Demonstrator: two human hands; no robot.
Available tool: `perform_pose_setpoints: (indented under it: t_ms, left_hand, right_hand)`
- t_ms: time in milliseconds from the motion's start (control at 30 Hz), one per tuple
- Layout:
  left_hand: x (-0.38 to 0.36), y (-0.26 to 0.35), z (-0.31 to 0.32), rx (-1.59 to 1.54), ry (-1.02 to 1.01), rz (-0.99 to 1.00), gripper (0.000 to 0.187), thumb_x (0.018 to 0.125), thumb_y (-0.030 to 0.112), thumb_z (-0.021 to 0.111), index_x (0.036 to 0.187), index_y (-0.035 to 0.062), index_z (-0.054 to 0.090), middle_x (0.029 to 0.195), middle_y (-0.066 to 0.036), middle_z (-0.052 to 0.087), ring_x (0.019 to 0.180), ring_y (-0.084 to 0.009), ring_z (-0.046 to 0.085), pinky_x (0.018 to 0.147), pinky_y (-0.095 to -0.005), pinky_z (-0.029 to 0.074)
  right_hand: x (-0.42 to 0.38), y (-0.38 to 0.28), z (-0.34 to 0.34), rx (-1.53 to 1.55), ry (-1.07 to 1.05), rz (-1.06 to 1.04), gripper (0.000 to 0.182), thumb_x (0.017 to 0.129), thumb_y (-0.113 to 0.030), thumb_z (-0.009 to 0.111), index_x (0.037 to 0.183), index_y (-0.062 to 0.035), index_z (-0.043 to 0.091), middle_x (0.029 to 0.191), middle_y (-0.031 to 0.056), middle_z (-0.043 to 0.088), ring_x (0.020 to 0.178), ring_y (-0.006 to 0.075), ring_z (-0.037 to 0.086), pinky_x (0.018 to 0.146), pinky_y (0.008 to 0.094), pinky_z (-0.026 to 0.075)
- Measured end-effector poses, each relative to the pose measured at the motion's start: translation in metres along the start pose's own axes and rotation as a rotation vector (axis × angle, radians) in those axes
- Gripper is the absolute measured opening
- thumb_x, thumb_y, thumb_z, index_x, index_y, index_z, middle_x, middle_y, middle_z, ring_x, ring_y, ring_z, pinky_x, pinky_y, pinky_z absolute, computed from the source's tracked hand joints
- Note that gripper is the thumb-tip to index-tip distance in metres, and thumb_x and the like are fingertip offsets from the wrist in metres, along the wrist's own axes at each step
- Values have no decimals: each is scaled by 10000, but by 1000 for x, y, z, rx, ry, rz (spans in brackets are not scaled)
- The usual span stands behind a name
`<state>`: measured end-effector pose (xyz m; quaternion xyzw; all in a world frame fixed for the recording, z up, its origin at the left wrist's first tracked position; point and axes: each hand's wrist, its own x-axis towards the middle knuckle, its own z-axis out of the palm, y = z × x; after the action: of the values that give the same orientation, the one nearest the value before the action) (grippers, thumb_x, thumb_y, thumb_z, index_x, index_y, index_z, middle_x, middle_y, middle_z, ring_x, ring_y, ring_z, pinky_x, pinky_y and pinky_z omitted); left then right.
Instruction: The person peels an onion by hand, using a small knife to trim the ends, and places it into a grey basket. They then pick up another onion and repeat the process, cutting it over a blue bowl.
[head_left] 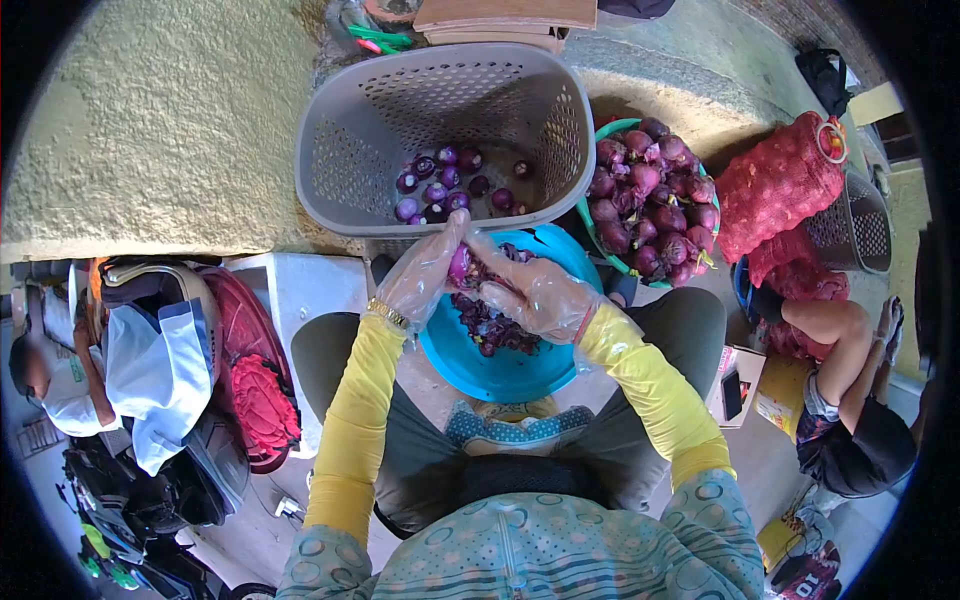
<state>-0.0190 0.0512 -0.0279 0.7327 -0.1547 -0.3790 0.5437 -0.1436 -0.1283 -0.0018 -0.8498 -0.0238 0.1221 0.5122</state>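
Note:
Both my hands wear clear plastic gloves and meet above a blue basin [455,365]. My left hand [415,278] is closed around a red onion [460,266], part of which shows between its fingers. My right hand [545,298] is curled against the onion's other side, fingers bent; what is in its grip is hidden. Loose onion skins [490,325] lie inside the basin below. Just beyond my hands stands a grey perforated basket [330,165] with several peeled purple onions [450,178] on its bottom. To its right, a green-rimmed tub [588,215] is heaped with unpeeled red onions [655,205].
A full red mesh sack [780,185] leans at the right, near another grey basket [870,225]. Another person [850,400] sits at the right; one more [60,370] is at the far left. Bags and cloth [155,350] pile up by a white box [315,290].

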Motion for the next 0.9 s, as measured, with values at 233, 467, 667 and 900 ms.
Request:
perform_pose_setpoints:
  t_ms: [233,467,667,900]
  left_hand:
    - [-7,6,-2,-304,-116,-233,774,1012,690,386,1180,-19,648,1087,-118,686,943,-189,677,858,-341,586]
    - [-16,9,-5,-315,-218,-313,834,968,762,378,1071,-11,673,941,-119,692,796,-195,676,751,-350,593]
    - [-23,14,-3,-296,-140,-339,848,960,766,398,1064,-30,669,948,-115,689,828,-184,679,764,-341,587]
    - [-15,-8,-17,-179,24,-224,715,1017,678,402,1089,15,660,965,-102,669,858,-166,673,824,-327,573]
  right_hand:
    - [1,15,16,124,95,-209,502,1046,-297,534,1491,-75,464,970,282,685,849,453,673,764,483,523]
    - [1,29,18,-119,63,-344,467,1018,-211,574,1466,-94,514,896,269,668,801,430,671,721,458,522]
    - [-3,32,25,75,49,-315,463,1028,-238,574,1468,-101,522,995,249,704,859,398,701,773,436,538]
    - [-9,28,23,137,-68,-342,456,1042,-262,560,1466,-100,526,1142,182,726,919,332,725,851,394,559]
